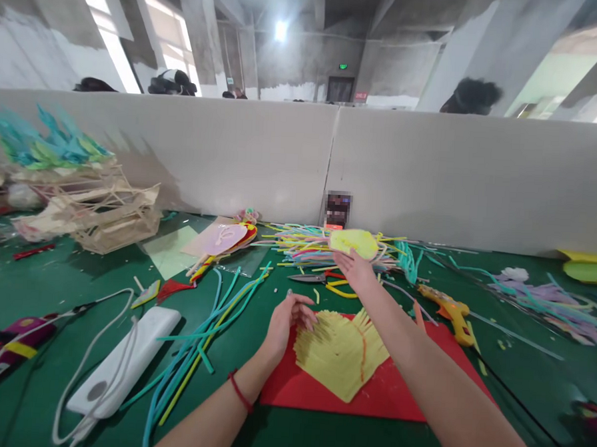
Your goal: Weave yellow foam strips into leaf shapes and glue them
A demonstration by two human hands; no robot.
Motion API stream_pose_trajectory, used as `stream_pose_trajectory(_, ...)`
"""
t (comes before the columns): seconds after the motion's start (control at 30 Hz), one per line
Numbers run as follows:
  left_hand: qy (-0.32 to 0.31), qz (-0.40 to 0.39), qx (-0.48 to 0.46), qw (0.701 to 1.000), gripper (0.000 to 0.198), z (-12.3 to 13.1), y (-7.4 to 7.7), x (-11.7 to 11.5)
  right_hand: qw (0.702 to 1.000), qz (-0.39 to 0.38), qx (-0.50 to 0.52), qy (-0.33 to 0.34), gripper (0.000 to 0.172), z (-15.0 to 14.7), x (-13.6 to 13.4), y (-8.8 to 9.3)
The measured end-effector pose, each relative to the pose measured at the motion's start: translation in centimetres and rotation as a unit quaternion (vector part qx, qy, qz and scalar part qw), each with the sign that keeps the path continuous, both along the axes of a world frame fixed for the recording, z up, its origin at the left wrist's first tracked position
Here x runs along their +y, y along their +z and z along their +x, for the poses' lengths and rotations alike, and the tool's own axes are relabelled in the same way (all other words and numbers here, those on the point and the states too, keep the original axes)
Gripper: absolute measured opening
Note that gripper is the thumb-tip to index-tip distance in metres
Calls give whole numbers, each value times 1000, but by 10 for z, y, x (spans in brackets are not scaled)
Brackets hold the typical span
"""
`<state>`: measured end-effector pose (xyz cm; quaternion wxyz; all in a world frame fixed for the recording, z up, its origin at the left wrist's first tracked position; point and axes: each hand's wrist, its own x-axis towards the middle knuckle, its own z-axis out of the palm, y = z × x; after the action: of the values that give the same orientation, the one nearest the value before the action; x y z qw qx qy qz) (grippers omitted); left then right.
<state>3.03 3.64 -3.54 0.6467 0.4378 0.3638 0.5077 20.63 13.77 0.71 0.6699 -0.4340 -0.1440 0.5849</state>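
"Where were the hands on your feed?"
"I saw the left hand [291, 316], fingers loosely bent and apart, at the edge of the fringed yellow piece [336, 359] on the red sheet [292, 391]. The right hand [359, 270] was at the yellow oval [352, 240]; whether it gripped, I couldn't tell."
"Your worry?"
"The right forearm [412, 343], crossing above the fringe, might have caught and creased it. Scissors [315, 278] lay near that hand: possibly a nick."
"And around?"
"A green tabletop [238, 427], strewn with fuzzy strips [195, 355], then a pale partition [232, 160]; beyond, a concrete room [307, 64]."
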Motion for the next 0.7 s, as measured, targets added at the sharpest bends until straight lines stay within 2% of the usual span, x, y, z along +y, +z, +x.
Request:
stream_pose_trajectory(0.1,-1,-8,-3,1000,62,1,-1,0,998,-41,0,45,29,-1,3,-9)
stream_pose_trajectory(0.23,-11,-12,-2,1000,63,1,-1,0,996,-54,-20,69,11,7,-11,-3)
stream_pose_trajectory(0.33,-12,-10,1,1000,63,1,0,1,993,-53,-42,94,15,16,-32,7)
stream_pose_trajectory(0.43,-11,-4,10,1000,62,1,0,1,990,-43,-81,105,9,26,-62,12)
stream_pose_trajectory(0.57,-15,14,34,999,57,2,3,-2,986,-3,-151,65,28,47,-104,9)
stream_pose_trajectory(0.63,-15,24,48,998,55,4,6,-4,970,15,-241,33,34,62,-122,6)
stream_pose_trajectory(0.7,3,37,57,998,53,4,7,-6,917,26,-399,-16,39,78,-136,5)
